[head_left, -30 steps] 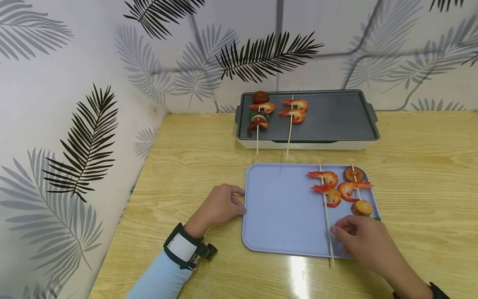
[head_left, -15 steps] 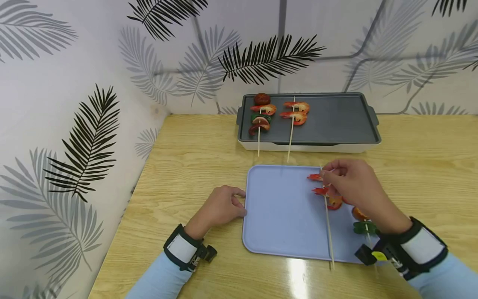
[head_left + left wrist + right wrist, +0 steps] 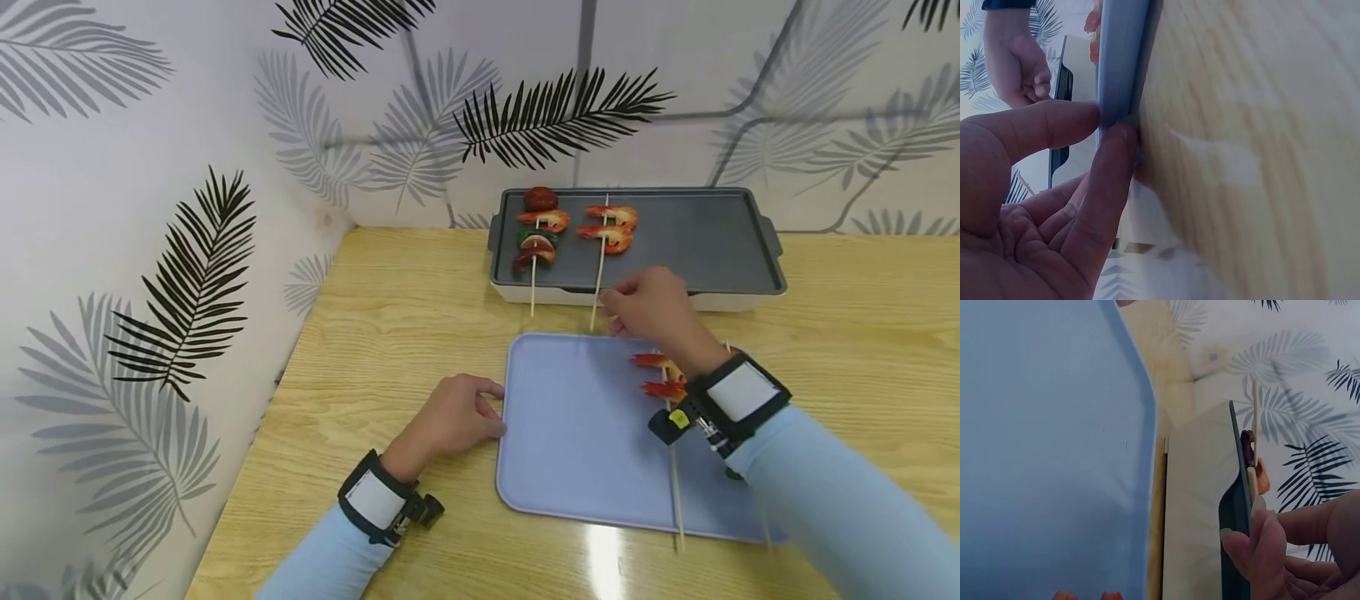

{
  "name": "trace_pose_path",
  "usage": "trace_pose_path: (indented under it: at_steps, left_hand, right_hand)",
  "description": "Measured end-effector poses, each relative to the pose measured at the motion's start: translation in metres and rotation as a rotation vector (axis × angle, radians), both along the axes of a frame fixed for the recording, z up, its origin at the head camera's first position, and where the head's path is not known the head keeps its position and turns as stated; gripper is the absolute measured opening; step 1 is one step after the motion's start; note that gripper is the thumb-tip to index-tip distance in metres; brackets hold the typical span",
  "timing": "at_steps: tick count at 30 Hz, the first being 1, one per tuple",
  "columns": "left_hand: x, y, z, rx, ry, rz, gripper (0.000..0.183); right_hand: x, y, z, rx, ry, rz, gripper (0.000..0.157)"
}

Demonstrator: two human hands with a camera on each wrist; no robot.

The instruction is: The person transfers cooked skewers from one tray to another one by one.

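Observation:
My left hand (image 3: 463, 417) pinches the left rim of a lavender tray (image 3: 577, 433); the left wrist view shows thumb and fingertip (image 3: 1119, 134) on that rim. Beyond the tray, my right hand (image 3: 651, 307) is at the grill's front edge, its thumb and fingers pinching the bare stick of a shrimp skewer (image 3: 609, 238). Two orange-red shrimp on that skewer lie on the dark grill plate (image 3: 690, 237). In the right wrist view the fingertips (image 3: 1260, 515) meet a pale stick over the grill's edge.
A mixed skewer (image 3: 536, 242) with shrimp and sausage-like pieces lies left on the grill. Another shrimp skewer (image 3: 663, 389) lies on the tray's right side, partly under my right wrist. My right forearm (image 3: 840, 483) covers most of a further skewer. A patterned wall stands behind.
My right hand has moved from the tray's lower right, over its skewers, forward and left to the shrimp skewer's stick at the grill. The left hand stays at the tray's rim.

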State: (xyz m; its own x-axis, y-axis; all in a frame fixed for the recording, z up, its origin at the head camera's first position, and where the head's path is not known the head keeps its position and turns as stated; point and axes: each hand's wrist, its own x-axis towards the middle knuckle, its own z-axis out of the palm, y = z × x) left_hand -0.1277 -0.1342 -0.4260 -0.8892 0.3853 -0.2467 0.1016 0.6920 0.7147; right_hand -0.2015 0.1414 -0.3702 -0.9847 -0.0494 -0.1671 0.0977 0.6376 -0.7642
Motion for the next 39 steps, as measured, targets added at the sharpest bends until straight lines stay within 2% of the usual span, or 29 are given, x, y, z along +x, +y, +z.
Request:
trace_pose_path:
  at_steps: [3,9,14,21,26,32,36,39]
  left_hand:
    - [0.000,0.001,0.000,0.011,0.001,-0.006,0.042]
    - [-0.001,0.001,0.001,0.013,0.024,-0.003,0.041]
    - [-0.001,0.001,0.002,0.009,0.017,0.000,0.042]
    - [0.000,0.000,0.001,0.006,0.013,0.005,0.042]
    - [0.001,-0.001,0.001,0.009,0.011,0.002,0.042]
    - [0.001,0.001,0.002,0.007,0.006,0.006,0.043]
    - [0.001,0.001,0.002,0.001,0.006,0.012,0.043]
    - [0.001,0.002,0.003,-0.002,0.009,0.009,0.042]
  right_hand:
    - [-0.006,-0.003,-0.002,-0.052,-0.049,-0.030,0.033]
    - [-0.011,-0.009,-0.004,-0.118,-0.055,-0.049,0.031]
    - [-0.012,-0.010,-0.003,-0.162,-0.097,-0.061,0.028]
    - [-0.014,-0.007,-0.002,-0.159,-0.164,-0.067,0.030]
    - [-0.014,-0.003,-0.006,-0.135,-0.153,-0.050,0.029]
    - [-0.003,0.006,-0.003,-0.147,-0.106,-0.040,0.025]
    - [0.011,0.010,0.004,-0.134,-0.061,0.000,0.023]
    - [0.026,0.011,0.011,-0.122,-0.067,0.022,0.023]
